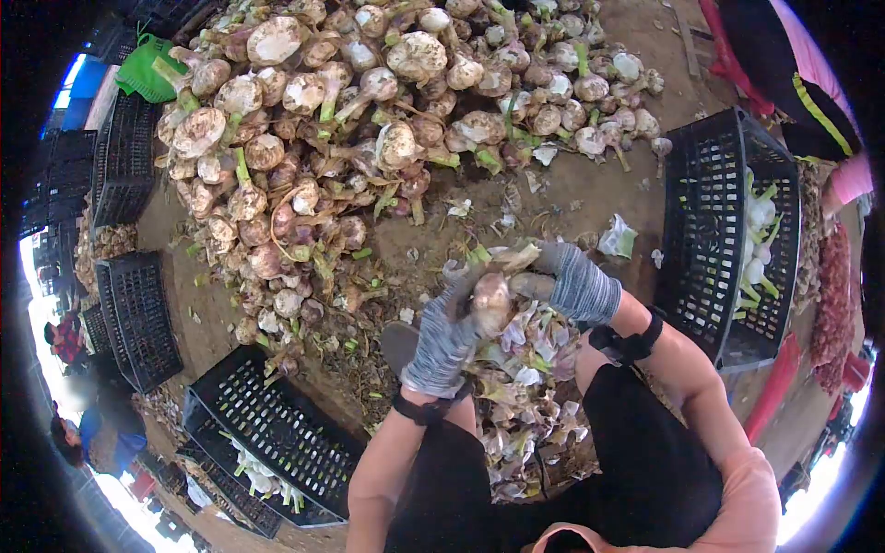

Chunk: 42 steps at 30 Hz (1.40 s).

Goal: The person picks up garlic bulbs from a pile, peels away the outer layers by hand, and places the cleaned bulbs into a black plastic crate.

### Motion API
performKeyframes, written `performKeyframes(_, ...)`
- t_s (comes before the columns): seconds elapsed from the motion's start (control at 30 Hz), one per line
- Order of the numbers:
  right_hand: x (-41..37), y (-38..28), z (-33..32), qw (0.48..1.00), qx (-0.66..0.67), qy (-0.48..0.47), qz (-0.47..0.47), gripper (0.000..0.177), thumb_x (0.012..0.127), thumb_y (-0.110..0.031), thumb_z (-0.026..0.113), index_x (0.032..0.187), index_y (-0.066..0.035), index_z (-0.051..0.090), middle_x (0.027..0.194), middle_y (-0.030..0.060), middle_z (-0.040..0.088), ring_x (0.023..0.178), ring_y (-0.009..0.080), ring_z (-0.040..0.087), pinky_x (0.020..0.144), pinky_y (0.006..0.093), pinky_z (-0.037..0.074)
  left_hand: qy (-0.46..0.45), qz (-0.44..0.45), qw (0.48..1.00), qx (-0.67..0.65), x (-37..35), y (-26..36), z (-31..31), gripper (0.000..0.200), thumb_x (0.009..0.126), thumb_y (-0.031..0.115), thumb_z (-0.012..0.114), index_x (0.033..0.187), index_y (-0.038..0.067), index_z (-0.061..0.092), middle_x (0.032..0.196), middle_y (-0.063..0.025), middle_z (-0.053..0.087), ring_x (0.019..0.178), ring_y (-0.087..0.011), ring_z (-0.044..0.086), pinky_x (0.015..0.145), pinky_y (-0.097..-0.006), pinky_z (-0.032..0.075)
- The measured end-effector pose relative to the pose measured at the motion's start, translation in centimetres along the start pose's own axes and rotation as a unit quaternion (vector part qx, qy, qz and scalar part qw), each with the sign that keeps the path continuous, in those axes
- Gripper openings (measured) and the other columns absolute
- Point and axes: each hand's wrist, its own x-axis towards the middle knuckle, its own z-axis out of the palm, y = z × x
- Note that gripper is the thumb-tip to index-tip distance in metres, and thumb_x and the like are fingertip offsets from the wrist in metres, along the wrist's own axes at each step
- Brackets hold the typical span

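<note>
Both hands wear grey knitted gloves and meet above the ground between the person's knees. My left hand (442,336) is wrapped round a garlic bulb (491,293) with brownish outer skin. At the bulb's upper side, my right hand (562,276) has its fingers closed on the stalk and loose skin. Below the hands lies a heap of peeled garlic skins (530,396), whitish and purple. A large pile of unpeeled garlic bulbs (396,147) with cut stalks spreads in front.
Black crates holding cleaned garlic stand at the right (705,230) and lower left (277,415). More crates (138,318) line the left side, near a green bag (147,69). Other people are at the lower left (111,442) and upper right (820,92).
</note>
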Motion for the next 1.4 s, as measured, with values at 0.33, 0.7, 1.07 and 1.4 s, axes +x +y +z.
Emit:
performKeyframes(0.33, -0.5, -0.4, 1.2, 0.991, -0.118, 0.036, -0.043, 0.031, 0.078, -0.024, 0.063, 0.096, 0.001, 0.057, 0.08, 0.0164, 0.061, 0.073, 0.0262, 0.06, 0.067, 0.0324, 0.047, 0.148, -0.241, 0.943, -0.176, 2.2, -1.6, -0.6, 0.044, 0.086, 0.049, 0.047, 0.098, 0.008, 0.058, 0.079, -0.0063, 0.064, 0.061, -0.0139, 0.06, 0.048, -0.024, 0.048)
performKeyframes(0.7, 0.3, 1.0, 2.7, 0.987, 0.024, 0.099, 0.124, 0.045, 0.071, -0.026, 0.075, 0.102, 0.001, 0.056, 0.087, 0.0087, 0.063, 0.078, 0.0134, 0.058, 0.07, 0.0289, 0.047, 0.126, -0.122, 0.98, -0.094, 2.7, -4.4, -1.4, 0.052, 0.09, 0.051, 0.041, 0.106, 0.004, 0.058, 0.093, -0.0055, 0.062, 0.084, -0.0111, 0.058, 0.071, -0.0227, 0.046)
performKeyframes(1.07, 0.5, 2.0, 2.4, 0.989, 0.045, 0.102, 0.101, 0.02, 0.076, -0.016, 0.067, 0.086, 0.001, 0.063, 0.072, 0.0041, 0.063, 0.063, 0.0125, 0.057, 0.057, 0.0281, 0.046, 0.168, 0.096, 0.959, 0.209, 2.0, -3.3, 0.2, 0.042, 0.092, 0.03, 0.049, 0.121, 0.001, 0.044, 0.109, -0.0145, 0.055, 0.102, -0.0221, 0.054, 0.09, -0.0319, 0.04)
performKeyframes(1.4, 0.2, 1.4, 1.8, 0.972, 0.087, 0.13, 0.173, 0.017, 0.078, -0.015, 0.064, 0.087, 0.0, 0.062, 0.07, 0.0031, 0.061, 0.058, 0.0092, 0.053, 0.052, 0.024, 0.043, 0.085, -0.18, 0.97, -0.137, 3.9, -2.7, -2.6, 0.042, 0.091, 0.044, 0.044, 0.105, 0.007, 0.056, 0.066, 0.0017, 0.058, 0.047, -0.004, 0.048, 0.041, -0.0178, 0.036)
